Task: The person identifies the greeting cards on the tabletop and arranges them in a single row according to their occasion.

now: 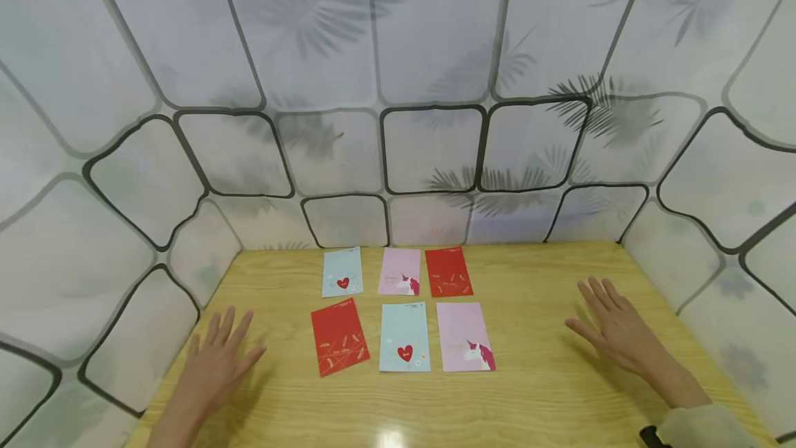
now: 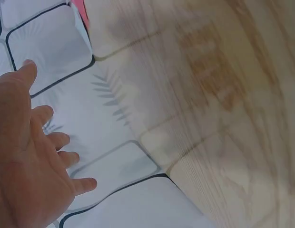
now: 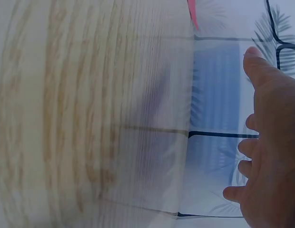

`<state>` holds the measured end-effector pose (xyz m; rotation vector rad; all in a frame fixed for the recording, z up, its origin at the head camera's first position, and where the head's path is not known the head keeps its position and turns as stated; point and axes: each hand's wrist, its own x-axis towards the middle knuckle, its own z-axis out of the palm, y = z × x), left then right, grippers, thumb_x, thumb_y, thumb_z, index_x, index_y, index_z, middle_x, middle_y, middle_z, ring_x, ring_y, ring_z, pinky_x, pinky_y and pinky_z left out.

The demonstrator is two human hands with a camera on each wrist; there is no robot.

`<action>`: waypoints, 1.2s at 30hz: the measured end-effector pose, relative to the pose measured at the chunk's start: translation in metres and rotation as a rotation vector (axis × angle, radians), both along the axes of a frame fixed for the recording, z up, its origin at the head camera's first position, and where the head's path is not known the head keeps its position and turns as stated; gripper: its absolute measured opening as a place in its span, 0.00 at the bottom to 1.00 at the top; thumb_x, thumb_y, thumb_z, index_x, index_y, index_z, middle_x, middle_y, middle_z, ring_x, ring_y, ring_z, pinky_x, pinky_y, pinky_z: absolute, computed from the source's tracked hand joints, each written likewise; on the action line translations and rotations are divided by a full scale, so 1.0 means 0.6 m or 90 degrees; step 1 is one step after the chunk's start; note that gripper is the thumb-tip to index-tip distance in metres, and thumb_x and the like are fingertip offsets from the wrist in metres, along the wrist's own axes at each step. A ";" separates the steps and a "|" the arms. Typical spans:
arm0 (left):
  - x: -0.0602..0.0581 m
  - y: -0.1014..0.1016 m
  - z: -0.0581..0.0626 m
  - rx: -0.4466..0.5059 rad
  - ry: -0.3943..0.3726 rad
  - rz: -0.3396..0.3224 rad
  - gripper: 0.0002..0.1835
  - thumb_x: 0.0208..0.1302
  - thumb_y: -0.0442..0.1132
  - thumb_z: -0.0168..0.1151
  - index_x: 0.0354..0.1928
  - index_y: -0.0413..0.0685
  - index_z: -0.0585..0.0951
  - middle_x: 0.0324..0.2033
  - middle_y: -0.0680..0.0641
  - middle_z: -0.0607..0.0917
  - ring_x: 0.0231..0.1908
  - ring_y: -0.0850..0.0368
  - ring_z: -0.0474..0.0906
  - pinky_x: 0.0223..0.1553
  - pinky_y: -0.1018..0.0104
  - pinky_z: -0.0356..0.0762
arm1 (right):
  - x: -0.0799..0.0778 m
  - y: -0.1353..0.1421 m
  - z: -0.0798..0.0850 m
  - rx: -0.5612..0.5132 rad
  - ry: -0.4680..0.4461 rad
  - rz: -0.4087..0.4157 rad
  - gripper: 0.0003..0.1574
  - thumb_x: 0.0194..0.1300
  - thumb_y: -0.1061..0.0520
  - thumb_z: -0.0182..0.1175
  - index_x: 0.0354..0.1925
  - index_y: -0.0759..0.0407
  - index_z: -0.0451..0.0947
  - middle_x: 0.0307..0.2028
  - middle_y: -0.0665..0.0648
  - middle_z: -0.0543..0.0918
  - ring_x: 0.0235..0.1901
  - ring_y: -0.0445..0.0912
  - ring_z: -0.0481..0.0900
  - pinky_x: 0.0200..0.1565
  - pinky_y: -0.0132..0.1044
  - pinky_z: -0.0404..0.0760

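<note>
Two rows of cards lie flat on the table. Nearest the person are a red card (image 1: pixel 340 337), turned slightly, a pale blue card with a red heart (image 1: pixel 404 334) and a pink unicorn card (image 1: pixel 463 334). Behind them lie another pale blue heart card (image 1: pixel 342 272), a second pink unicorn card (image 1: pixel 399 272) and a second red card (image 1: pixel 449 272). My left hand (image 1: pixel 214 365), fingers straight and spread, is left of the front red card and holds nothing. Far to the right of the cards, my right hand (image 1: pixel 616 330) also has straight fingers and holds nothing.
The light wooden table (image 1: pixel 535 399) reaches back to a pale patterned curtain (image 1: pixel 432 151) with dark outlines and leaf prints. Its folds also enclose the left and right sides. A dark band (image 1: pixel 653 436) sits at the right wrist, beside a light sleeve (image 1: pixel 705 427).
</note>
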<state>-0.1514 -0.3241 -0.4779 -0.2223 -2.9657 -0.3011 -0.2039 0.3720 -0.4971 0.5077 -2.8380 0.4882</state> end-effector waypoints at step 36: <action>-0.085 0.245 -0.003 0.108 0.088 -0.150 0.39 0.73 0.50 0.64 0.77 0.37 0.64 0.75 0.33 0.65 0.75 0.32 0.56 0.70 0.33 0.59 | -0.040 -0.145 -0.001 -0.081 -0.034 0.041 0.50 0.75 0.43 0.62 0.76 0.74 0.56 0.76 0.76 0.55 0.76 0.71 0.48 0.70 0.70 0.53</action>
